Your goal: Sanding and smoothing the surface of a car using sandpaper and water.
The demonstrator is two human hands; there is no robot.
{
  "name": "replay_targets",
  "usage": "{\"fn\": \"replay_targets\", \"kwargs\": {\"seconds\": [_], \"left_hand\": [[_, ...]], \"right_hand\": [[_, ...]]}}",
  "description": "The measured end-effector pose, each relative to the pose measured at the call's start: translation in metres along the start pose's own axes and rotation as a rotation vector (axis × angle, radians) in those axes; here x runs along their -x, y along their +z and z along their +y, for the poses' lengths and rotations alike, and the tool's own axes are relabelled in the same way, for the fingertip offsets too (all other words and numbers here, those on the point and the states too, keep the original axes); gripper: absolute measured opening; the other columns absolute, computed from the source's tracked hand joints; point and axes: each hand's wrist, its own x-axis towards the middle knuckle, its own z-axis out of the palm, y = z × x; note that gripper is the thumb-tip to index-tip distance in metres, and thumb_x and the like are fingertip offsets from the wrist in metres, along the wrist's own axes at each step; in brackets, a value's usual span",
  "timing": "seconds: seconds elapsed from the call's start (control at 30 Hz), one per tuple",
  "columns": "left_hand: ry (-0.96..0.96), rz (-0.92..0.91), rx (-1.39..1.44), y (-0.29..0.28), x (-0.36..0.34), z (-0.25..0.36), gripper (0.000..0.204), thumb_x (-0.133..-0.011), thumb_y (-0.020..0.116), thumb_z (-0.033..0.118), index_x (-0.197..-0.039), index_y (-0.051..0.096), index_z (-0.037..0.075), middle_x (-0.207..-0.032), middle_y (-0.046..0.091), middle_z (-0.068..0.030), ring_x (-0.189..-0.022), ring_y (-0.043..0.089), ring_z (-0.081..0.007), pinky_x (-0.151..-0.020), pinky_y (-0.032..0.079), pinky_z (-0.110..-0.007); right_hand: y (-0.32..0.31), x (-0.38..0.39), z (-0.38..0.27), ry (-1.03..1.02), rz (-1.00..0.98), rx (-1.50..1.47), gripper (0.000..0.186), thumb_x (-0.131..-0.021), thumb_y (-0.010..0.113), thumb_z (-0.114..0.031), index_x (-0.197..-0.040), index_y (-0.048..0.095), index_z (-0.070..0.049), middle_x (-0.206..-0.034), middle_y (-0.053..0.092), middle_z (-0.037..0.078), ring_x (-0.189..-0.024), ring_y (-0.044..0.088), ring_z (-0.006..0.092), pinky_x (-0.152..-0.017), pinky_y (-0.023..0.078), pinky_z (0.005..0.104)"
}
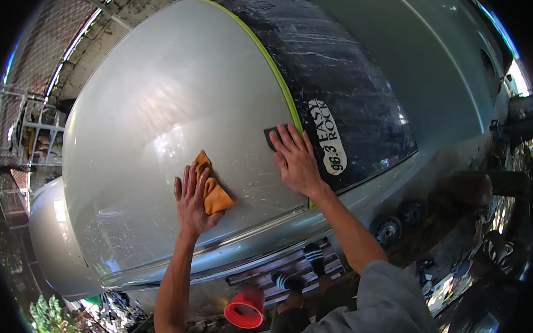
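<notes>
My left hand lies on the wet silver car roof, holding an orange cloth under its thumb and inner fingers. Part of the cloth sticks up past the fingertips. Farther right, my right hand presses a dark grey sheet of sandpaper flat against the roof, close to its taped edge. Most of the sheet is hidden under the fingers. Yellow-green masking tape runs along the border between the roof and the dark window glass, passing beneath my right hand. Water drops and whitish streaks dot the paint around both hands.
An oval white sticker is on the glass. Below the roof's near edge, a red bucket stands beside my feet in striped socks on a slatted platform. A wire-mesh fence and a concrete ledge rise beyond the car.
</notes>
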Motion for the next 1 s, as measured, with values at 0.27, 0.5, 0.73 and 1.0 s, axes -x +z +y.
{"fn": "replay_targets", "kwargs": {"seconds": [0.27,0.5,0.73,1.0], "left_hand": [[-0.010,0.032,-0.006,-0.009,0.001,-0.019,0.097,-0.066,0.062,0.063,-0.146,0.041,0.013,-0.156,0.028,-0.0180,-0.146,0.022,-0.0359,-0.118,0.007,-0.051],[-0.001,0.122,0.110,0.008,-0.008,0.002,0.077,-0.062,0.076,0.039,-0.130,0.052,0.011,-0.150,0.033,-0.0150,-0.141,0.029,-0.0358,-0.115,0.019,-0.052],[-0.050,0.327,0.402,0.022,-0.091,0.026,0.056,-0.060,0.076,0.014,-0.111,0.055,0.007,-0.112,0.052,-0.0191,-0.103,0.051,-0.0360,-0.089,0.041,-0.048],[-0.162,0.177,0.002,-0.021,0.006,-0.083,0.091,-0.067,0.071,0.043,-0.146,0.037,0.015,-0.154,0.033,-0.0128,-0.146,0.022,-0.0337,-0.117,0.014,-0.050]], "right_hand": [[0.013,-0.010,-0.027,-0.073,0.044,0.002,0.053,-0.099,0.042,-0.032,-0.146,0.039,-0.008,-0.154,0.032,0.017,-0.144,0.025,0.0354,-0.118,0.015,0.0518],[0.008,-0.074,-0.020,0.057,0.033,0.179,0.066,-0.098,0.043,-0.040,-0.150,0.027,-0.004,-0.158,0.019,0.019,-0.145,0.016,0.0397,-0.118,0.010,0.0538],[0.002,-0.068,-0.052,-0.109,-0.116,0.253,0.072,-0.097,0.042,-0.045,-0.153,0.020,-0.006,-0.160,0.012,0.018,-0.146,0.013,0.0403,-0.117,0.008,0.0568],[0.014,0.007,-0.084,-0.241,-0.191,0.194,0.067,-0.098,0.038,-0.043,-0.152,0.023,-0.006,-0.158,0.019,0.018,-0.145,0.016,0.0397,-0.117,0.012,0.0562]]}}
